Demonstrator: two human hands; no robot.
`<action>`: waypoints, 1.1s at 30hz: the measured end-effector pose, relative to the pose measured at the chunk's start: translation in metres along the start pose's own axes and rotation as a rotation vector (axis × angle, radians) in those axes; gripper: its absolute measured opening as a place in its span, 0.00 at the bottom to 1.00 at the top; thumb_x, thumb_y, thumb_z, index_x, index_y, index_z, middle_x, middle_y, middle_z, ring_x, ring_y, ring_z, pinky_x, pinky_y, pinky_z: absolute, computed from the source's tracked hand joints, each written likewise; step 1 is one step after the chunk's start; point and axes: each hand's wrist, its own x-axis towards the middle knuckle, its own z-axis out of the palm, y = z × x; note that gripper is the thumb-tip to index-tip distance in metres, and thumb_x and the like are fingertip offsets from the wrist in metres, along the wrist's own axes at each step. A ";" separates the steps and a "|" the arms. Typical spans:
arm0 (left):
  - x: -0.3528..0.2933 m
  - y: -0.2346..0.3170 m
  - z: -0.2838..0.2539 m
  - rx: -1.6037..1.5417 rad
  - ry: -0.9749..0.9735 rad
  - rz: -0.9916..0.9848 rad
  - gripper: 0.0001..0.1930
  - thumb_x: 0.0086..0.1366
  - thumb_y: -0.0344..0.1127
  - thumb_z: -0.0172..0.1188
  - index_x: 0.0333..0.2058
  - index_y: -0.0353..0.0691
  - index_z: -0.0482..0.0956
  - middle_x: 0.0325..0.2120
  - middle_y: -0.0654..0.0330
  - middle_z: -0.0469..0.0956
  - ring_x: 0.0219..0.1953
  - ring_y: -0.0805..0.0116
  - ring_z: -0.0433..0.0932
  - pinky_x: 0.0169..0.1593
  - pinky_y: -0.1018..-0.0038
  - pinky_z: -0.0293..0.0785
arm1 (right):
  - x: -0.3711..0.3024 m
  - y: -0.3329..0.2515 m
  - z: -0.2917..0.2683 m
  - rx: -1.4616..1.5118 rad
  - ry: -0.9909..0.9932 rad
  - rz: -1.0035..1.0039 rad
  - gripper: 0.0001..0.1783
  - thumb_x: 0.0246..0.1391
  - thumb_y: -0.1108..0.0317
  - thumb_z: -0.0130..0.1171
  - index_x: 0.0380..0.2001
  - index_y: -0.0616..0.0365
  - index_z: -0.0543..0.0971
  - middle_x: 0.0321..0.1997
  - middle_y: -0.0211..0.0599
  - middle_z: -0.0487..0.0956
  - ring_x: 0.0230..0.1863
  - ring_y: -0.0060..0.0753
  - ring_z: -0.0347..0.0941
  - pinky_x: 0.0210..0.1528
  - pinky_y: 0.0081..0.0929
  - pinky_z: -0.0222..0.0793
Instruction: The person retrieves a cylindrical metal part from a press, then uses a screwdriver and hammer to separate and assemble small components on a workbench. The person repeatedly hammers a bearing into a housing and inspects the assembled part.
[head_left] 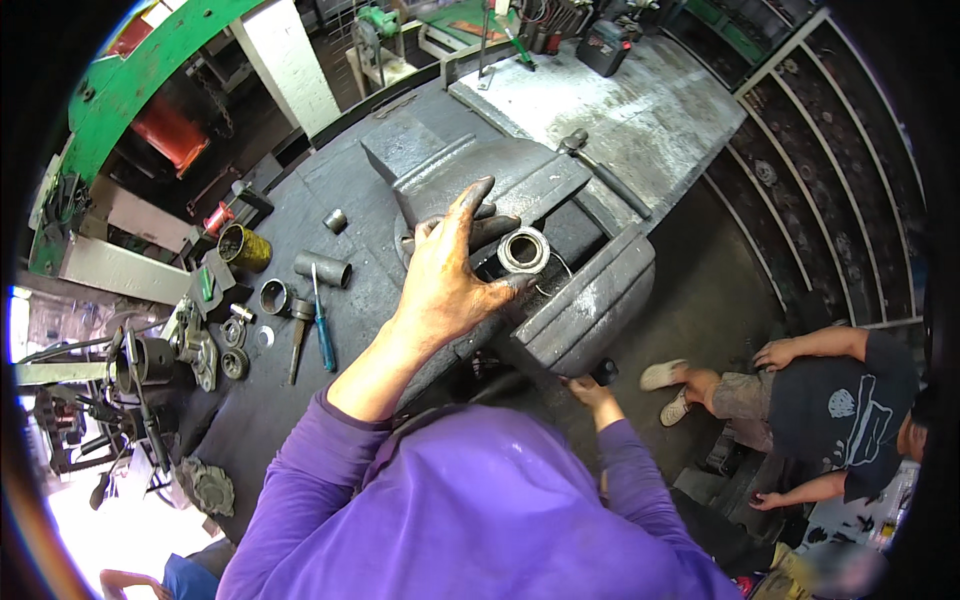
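While the left hand [450, 270], greasy and dark with oil, lies spread wide over the big grey steel bench vise [540, 250], its thumb tip sits right against the shiny metal ring-shaped bearing sleeve [523, 250] that's sitting between the vise parts, fingers stretched flat across the top and not gripping anything. The right hand [590, 388] is down low under the front of the vise, closed around a dark handle [603, 372] there, though I can't make out much of that handle. Over on the dark, oily metal counter [300, 190] to the left there's a blue-handled screwdriver [322, 325], a short grey steel pipe piece [322, 268], a yellowish round tin can [244, 247] and a scatter of small rings and washers. Another person in a dark T-shirt [850, 410] is crouched on the floor off to the right, well apart from the vise.
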 end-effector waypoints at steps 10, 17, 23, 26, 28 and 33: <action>0.001 -0.003 0.002 0.063 0.071 0.127 0.47 0.50 0.41 0.83 0.67 0.45 0.69 0.50 0.61 0.87 0.59 0.60 0.80 0.67 0.63 0.64 | -0.065 -0.113 0.092 0.525 -0.033 0.351 0.21 0.70 0.57 0.62 0.56 0.63 0.80 0.41 0.43 0.85 0.41 0.29 0.82 0.42 0.27 0.78; 0.002 -0.015 0.003 0.320 0.064 0.414 0.23 0.51 0.41 0.78 0.47 0.54 0.86 0.55 0.64 0.82 0.59 0.57 0.77 0.59 0.57 0.67 | -0.106 -0.148 0.094 1.107 -0.296 0.304 0.19 0.69 0.62 0.64 0.58 0.60 0.78 0.56 0.46 0.84 0.46 0.34 0.84 0.47 0.33 0.82; 0.001 -0.021 0.005 0.347 0.069 0.468 0.21 0.52 0.36 0.75 0.47 0.52 0.86 0.56 0.61 0.82 0.59 0.55 0.78 0.59 0.57 0.67 | -0.129 -0.196 0.069 1.374 -0.506 0.086 0.24 0.67 0.66 0.64 0.61 0.65 0.75 0.57 0.56 0.82 0.53 0.46 0.83 0.54 0.38 0.82; 0.000 -0.017 0.004 0.350 0.043 0.431 0.20 0.55 0.37 0.76 0.48 0.50 0.85 0.55 0.60 0.82 0.59 0.55 0.78 0.60 0.57 0.67 | -0.156 -0.241 0.023 1.482 -0.459 -0.160 0.32 0.63 0.67 0.66 0.65 0.71 0.69 0.57 0.61 0.81 0.53 0.51 0.83 0.50 0.39 0.83; 0.003 -0.014 0.002 0.317 0.036 0.415 0.18 0.57 0.39 0.76 0.47 0.48 0.86 0.55 0.59 0.83 0.59 0.54 0.78 0.61 0.57 0.68 | -0.171 -0.259 -0.038 1.437 -0.408 -0.262 0.50 0.50 0.55 0.75 0.69 0.72 0.65 0.55 0.65 0.82 0.43 0.46 0.86 0.42 0.35 0.85; 0.006 -0.007 -0.002 0.202 -0.031 0.341 0.16 0.59 0.44 0.76 0.44 0.48 0.88 0.52 0.61 0.84 0.58 0.57 0.79 0.60 0.59 0.70 | -0.101 -0.207 -0.189 0.612 0.603 -0.455 0.34 0.63 0.62 0.61 0.71 0.57 0.71 0.29 0.39 0.81 0.23 0.24 0.74 0.25 0.22 0.73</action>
